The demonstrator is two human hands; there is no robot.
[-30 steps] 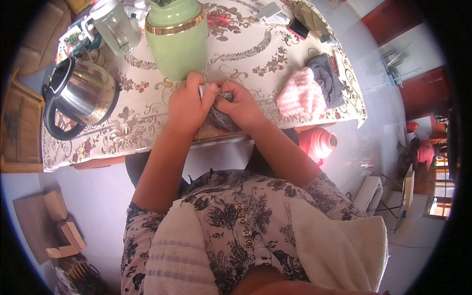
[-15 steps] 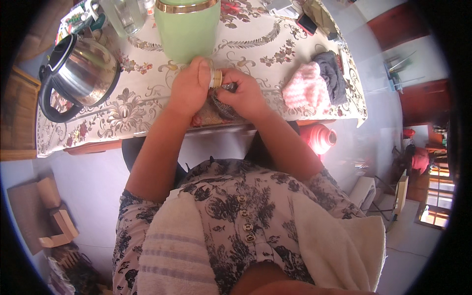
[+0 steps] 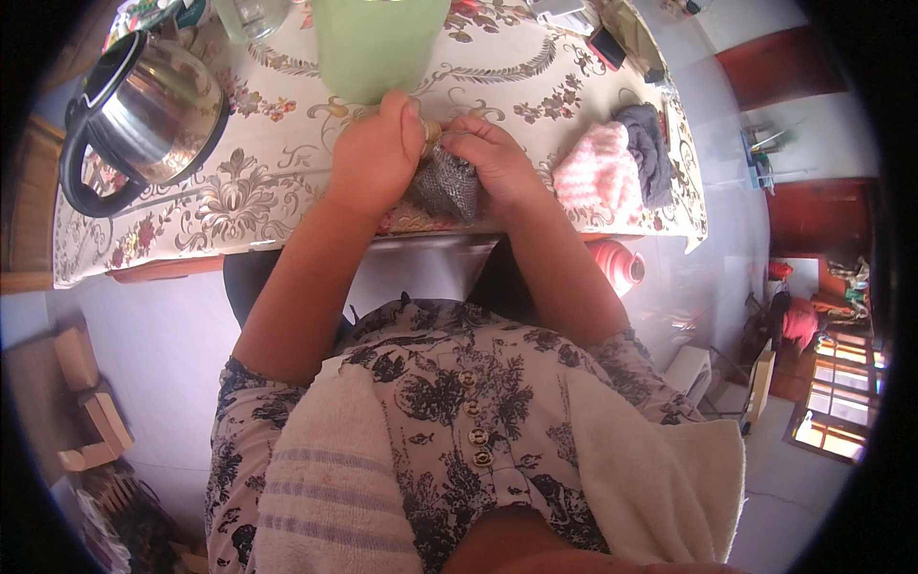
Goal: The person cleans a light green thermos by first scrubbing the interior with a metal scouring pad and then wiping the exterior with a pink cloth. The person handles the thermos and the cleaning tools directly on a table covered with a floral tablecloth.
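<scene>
Close together over the near edge of the table are both my hands. My left hand (image 3: 375, 161) is closed round a small, pale yellowish cylindrical thing (image 3: 432, 134), mostly hidden by the fingers. A grey mesh-like cloth (image 3: 448, 187) hangs from the thumb and fingers of my right hand (image 3: 494, 165), against that cylindrical thing. Just beyond my hands stands a tall light green container (image 3: 378, 48), its top cut off by the picture's edge.
Left on the flowered tablecloth (image 3: 287, 191) stands a steel kettle (image 3: 158, 110) with a black handle. To the right lie a pink-and-white knitted cloth (image 3: 601, 177) and a dark grey cloth (image 3: 645, 153). A pink-red rounded object (image 3: 617, 266) shows below the table's edge.
The grey mesh cloth now hangs lower and more spread out between my hands. My right hand's fingers have shifted their hold. The view has tilted, so the table sits higher.
</scene>
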